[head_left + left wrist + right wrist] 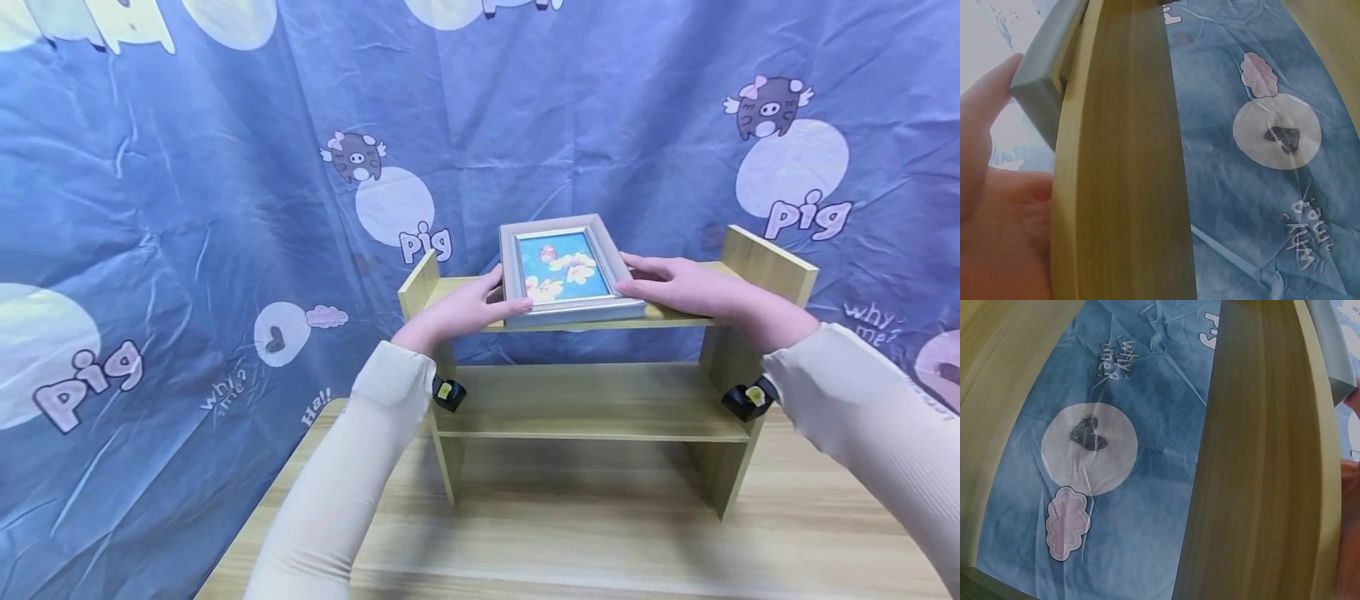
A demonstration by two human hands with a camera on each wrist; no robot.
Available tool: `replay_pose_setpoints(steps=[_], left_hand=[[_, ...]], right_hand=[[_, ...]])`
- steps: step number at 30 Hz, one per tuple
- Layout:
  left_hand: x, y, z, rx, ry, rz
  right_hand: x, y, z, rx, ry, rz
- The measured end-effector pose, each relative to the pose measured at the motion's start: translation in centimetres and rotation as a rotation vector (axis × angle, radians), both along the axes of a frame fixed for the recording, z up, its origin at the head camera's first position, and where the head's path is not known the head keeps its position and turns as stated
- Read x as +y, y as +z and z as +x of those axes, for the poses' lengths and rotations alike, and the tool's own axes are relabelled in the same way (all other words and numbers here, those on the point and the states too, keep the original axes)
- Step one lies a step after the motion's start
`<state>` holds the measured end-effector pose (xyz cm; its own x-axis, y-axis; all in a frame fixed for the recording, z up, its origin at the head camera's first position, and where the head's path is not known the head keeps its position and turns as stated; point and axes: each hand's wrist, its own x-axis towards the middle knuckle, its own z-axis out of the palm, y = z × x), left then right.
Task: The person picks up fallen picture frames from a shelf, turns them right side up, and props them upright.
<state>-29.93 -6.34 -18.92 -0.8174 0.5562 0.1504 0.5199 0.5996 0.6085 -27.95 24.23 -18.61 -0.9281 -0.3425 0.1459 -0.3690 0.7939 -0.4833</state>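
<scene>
Silver-edged, with pale flowers on blue, a picture frame is gripped at its sides by the left hand and right hand at the top board of a wooden shelf, which is stood on a wood-grained surface and backed by blue, pig-printed fabric.

Picture frame smooth, metallic sheen; shelf wood-grained; backdrop wrinkled cloth.
</scene>
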Motion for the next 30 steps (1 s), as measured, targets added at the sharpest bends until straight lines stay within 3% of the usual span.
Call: replay_pose_setpoints(steps=[4,9,16,20,26,30], left_hand=[[0.2,-0.3,-0.3,-0.046,-0.02,0.163],[0.5,-0.3,-0.6,-0.03,0.033,0.257],[0.9,-0.5,-0.8,-0.026,0.115,0.323],[1.1,-0.5,-0.8,-0.038,0.124,0.369],[0.9,-0.6,-0.6,-0.066,0.132,0.414],[1.1,-1.1,-0.3,-0.028,0.141,0.455]], right_hand=[[0.0,-0.2,-0.3,-0.013,0.019,-0.144],[-0.5,0.1,-0.3,-0.036,0.016,-0.292],[-0.9,0.1,-0.5,-0.058,-0.008,-0.367],[-0.9,0.0,-0.6,-0.058,-0.028,-0.426],[-1.0,0.1,-0.8,0.005,-0.043,-0.423],[-0.9,0.1,-1.2,0.038,-0.033,-0.443]])
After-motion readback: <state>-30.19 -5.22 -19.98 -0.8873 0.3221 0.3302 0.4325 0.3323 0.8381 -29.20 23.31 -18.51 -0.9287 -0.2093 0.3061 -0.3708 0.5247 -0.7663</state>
